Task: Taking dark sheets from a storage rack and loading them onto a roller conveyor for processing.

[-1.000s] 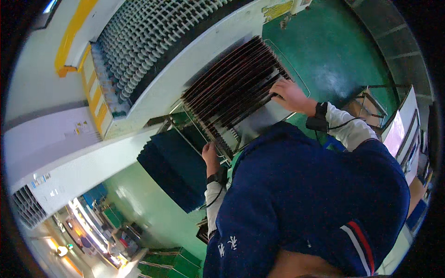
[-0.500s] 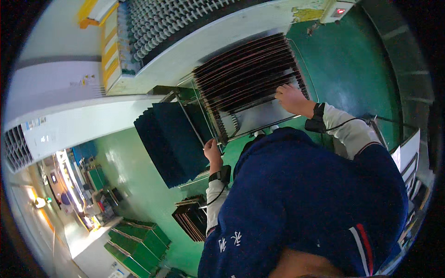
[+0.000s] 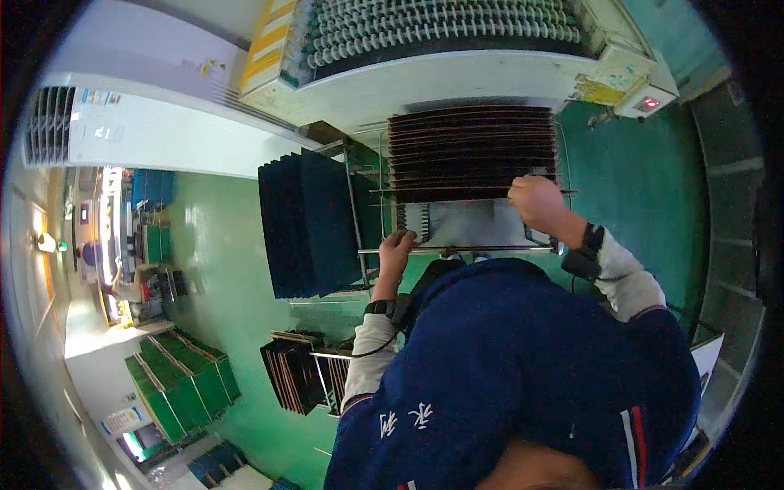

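We have a wire rack [image 3: 490,248] directly in front of us on the green floor [image 3: 224,253], and the dark boards [image 3: 474,151] in it stand side by side in a close row, their thin reddish-brown edges turned up toward us. The row fills the far and middle parts of the rack; at the near end a pale grey base [image 3: 474,222] shows, with a dark notched strip [image 3: 425,219] toward its left side. Our right hand [image 3: 536,202] is at the right end of the nearest board, its fingers curled in and almost closed; we cannot tell whether they have hold of that board. Our left hand [image 3: 397,245] is at the near left corner of the rack, fingers bent and thumb close to them, and we cannot tell whether it grips the frame. Just left of our rack, a second rack [image 3: 354,204] carries broad dark blue boards [image 3: 306,224] standing upright and overlapping like pages. Nearer to us on that side, some smaller brown-edged boards [image 3: 286,376] stand in a low frame, and beyond them on the left are large green boards [image 3: 180,388] set in blocks. Past the far side of our rack is a pale machine [image 3: 441,73], its open trough lined with rows of grey rollers [image 3: 441,37].
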Motion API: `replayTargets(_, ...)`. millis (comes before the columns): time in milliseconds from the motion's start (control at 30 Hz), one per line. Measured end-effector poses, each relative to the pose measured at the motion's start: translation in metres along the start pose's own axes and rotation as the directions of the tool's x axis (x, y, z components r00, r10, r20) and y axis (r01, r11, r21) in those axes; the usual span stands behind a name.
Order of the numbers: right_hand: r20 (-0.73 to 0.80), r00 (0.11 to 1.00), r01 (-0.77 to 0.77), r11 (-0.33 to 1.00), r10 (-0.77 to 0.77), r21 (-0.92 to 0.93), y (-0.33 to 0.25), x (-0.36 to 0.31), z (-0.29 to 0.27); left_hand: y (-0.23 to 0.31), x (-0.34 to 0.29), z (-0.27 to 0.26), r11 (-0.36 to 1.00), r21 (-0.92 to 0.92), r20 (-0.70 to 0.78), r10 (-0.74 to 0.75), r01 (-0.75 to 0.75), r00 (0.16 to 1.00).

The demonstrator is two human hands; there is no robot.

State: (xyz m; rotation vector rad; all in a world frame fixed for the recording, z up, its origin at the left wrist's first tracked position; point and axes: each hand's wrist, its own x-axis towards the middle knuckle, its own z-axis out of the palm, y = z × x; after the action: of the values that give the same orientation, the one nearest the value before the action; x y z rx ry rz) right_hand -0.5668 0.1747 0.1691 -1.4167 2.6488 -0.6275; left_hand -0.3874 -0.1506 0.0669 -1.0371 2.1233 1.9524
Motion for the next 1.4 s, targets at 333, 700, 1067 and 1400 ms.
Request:
replayTargets(333, -0.208, 0.923, -0.23, 0.899, 0.322, 0.372, 0.006, 0.03, -0.136, 0.065, 0.024, 0.045, 0.999, -0.012, 0.418, -0.026, 0.034, 0.908)
replayTargets(700, 0.158, 0.763, -0.221, 0.024, 0.627, 0.975, 0.049, 0.125, -0.12, 0.186, 0.057, 0.033, 0.713, -0.67, 0.435, 0.152, 0.207, 0.887)
replayTargets(1067, 0.001, 0.556, -0.484, 0.322, 0.831, 0.814, 0.211, 0.206, -0.15, 0.315, 0.196, -0.026, 0.858, -0.506, 0.318, 0.273, -0.081, 0.908)
replayTargets(1400, -0.604, 0.704, -0.539, 0.834, 0.373, -0.114, 0.167, 0.218, -0.118, 0.364, 0.249, -0.001, 0.316, 0.697, 0.139, 0.821, -0.643, 0.554)
